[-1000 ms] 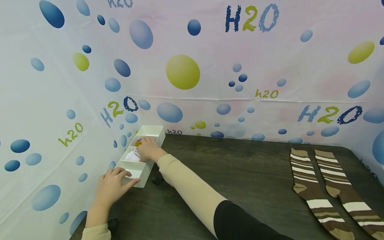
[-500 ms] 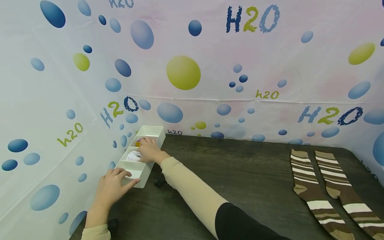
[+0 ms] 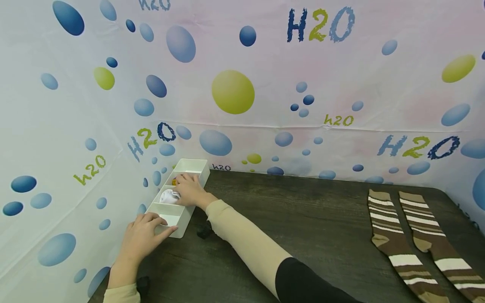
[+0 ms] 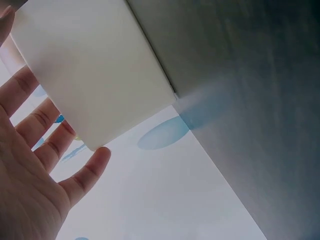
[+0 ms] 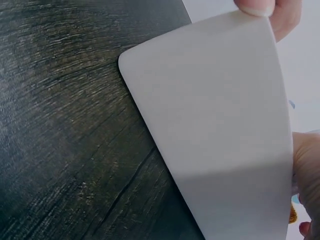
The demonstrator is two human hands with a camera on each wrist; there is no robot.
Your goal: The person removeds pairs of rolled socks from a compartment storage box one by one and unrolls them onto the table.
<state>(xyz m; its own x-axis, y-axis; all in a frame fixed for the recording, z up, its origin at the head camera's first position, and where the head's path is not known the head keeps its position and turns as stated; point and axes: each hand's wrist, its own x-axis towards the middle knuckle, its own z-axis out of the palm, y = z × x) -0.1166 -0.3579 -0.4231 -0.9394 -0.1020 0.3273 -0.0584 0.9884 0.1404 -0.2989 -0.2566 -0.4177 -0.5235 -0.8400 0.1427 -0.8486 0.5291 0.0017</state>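
A long white divided box (image 3: 185, 221) stands on the dark table by the left backdrop. My left hand (image 3: 141, 236) holds its near end, fingers over the rim and thumb at the near right corner. In the left wrist view the fingers (image 4: 42, 117) spread along that end wall. My right hand (image 3: 189, 190) reaches into the middle compartments, its fingers bent over a small orange item (image 3: 174, 182); I cannot tell whether they grip it. Beside that hand, a white cloth bundle (image 3: 169, 196) sits in the neighbouring compartment. The right wrist view shows the box's outer side wall (image 5: 215, 115).
Two long brown striped socks (image 3: 390, 235) lie side by side on the right of the table (image 3: 288, 210). A backdrop (image 3: 322, 75) printed with blue and green dots closes off the back and left. A small dark object (image 3: 204, 230) shows beneath the right wrist.
My right hand has shifted only slightly, its fingers now covering more of the orange item. The left hand and the box stay in place.
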